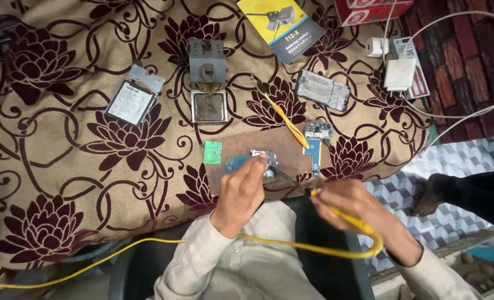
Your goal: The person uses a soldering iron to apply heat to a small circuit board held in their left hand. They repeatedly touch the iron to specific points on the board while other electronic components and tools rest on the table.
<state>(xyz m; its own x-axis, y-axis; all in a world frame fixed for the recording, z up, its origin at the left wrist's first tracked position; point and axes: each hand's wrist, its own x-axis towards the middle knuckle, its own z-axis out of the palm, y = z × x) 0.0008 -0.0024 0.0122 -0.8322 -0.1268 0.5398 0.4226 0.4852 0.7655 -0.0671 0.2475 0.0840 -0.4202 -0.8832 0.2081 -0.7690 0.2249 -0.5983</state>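
My left hand (242,190) rests on a blue circuit board (237,163) that lies on a brown mat (286,145), with its fingers pressing the board down. My right hand (353,206) grips a soldering iron (291,179) with a yellow handle and cable; its dark tip points left at the board beside my left fingers. A small green board (212,152) lies on the mat's left edge. A second blue board (312,151) with a metal module lies on the mat's right side.
A grey soldering stand with sponge tray (207,83), a phone back with battery (131,99), a phone frame (321,89), a yellow-handled tool (285,119), a yellow-blue leaflet (282,25), a red box (369,10) and white chargers (398,71) lie on the floral cloth.
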